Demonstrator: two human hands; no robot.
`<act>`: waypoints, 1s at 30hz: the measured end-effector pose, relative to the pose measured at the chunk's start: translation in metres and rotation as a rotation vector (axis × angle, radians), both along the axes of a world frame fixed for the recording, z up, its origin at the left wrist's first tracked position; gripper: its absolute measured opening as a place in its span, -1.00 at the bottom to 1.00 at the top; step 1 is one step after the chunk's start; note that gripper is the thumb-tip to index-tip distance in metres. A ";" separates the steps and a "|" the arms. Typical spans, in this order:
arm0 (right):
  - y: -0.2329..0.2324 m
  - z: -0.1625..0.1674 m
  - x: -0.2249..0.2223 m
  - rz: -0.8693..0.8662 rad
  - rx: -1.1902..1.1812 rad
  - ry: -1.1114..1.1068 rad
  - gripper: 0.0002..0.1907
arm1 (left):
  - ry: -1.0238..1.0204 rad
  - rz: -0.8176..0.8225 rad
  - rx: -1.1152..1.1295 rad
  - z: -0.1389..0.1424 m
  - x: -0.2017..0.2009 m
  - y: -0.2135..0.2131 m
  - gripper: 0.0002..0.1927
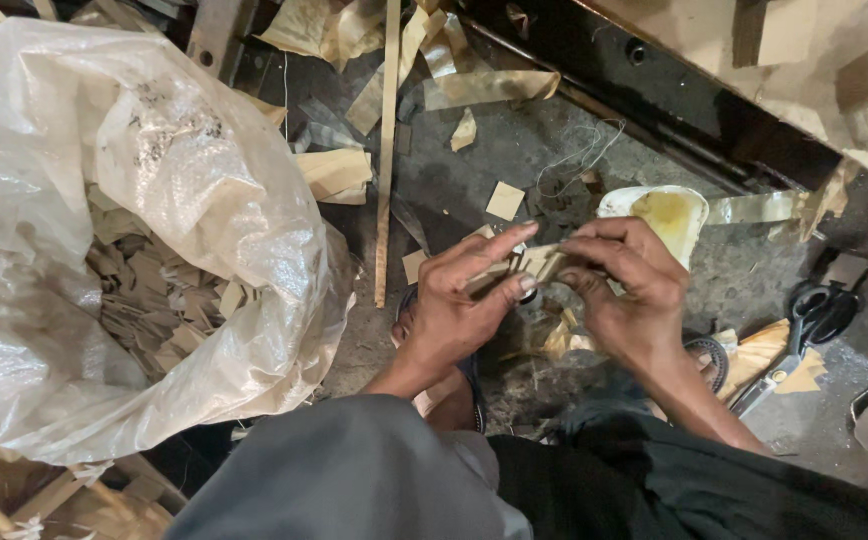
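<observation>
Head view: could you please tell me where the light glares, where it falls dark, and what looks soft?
Head view: glare whitens the top of the plastic sack; the floor under both hands, left hand and right hand, lies in shadow; the small tan piece between the fingers looks soft; the scissors read dimly.

A workshop is seen: a grimy floor (pixel 554 150) littered with paper offcuts (pixel 334 172), a scrap-filled sack (pixel 134 200) left, scissors (pixel 804 325) right.

Both hands meet over a littered floor (pixel 554 150): the left hand (pixel 459 305) and right hand (pixel 624 285) pinch a small tan cardboard piece (pixel 534 262) between them. A plastic sack (pixel 154 150) of scraps stands left; scissors (pixel 804 325) lie right.
</observation>
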State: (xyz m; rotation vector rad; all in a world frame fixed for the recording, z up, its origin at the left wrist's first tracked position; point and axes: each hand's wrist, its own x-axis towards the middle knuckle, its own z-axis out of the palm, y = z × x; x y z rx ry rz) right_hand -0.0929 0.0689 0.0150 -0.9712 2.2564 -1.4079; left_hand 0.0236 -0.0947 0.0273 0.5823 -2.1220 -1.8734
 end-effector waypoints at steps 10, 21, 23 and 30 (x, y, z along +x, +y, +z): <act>0.009 -0.019 0.009 -0.259 -0.206 -0.688 -0.69 | 0.012 0.057 0.354 -0.011 0.003 0.008 -0.67; 0.007 -0.025 0.025 -0.211 -0.218 -0.617 -0.73 | -0.091 0.071 0.063 -0.006 0.000 0.013 -0.62; 0.007 -0.023 0.024 -0.228 -0.209 -0.638 -0.72 | -0.094 0.089 0.093 -0.007 -0.001 0.014 -0.61; 0.003 -0.007 0.010 -0.129 -0.065 -0.238 -0.72 | -0.072 -0.018 0.013 -0.006 0.000 -0.005 -0.73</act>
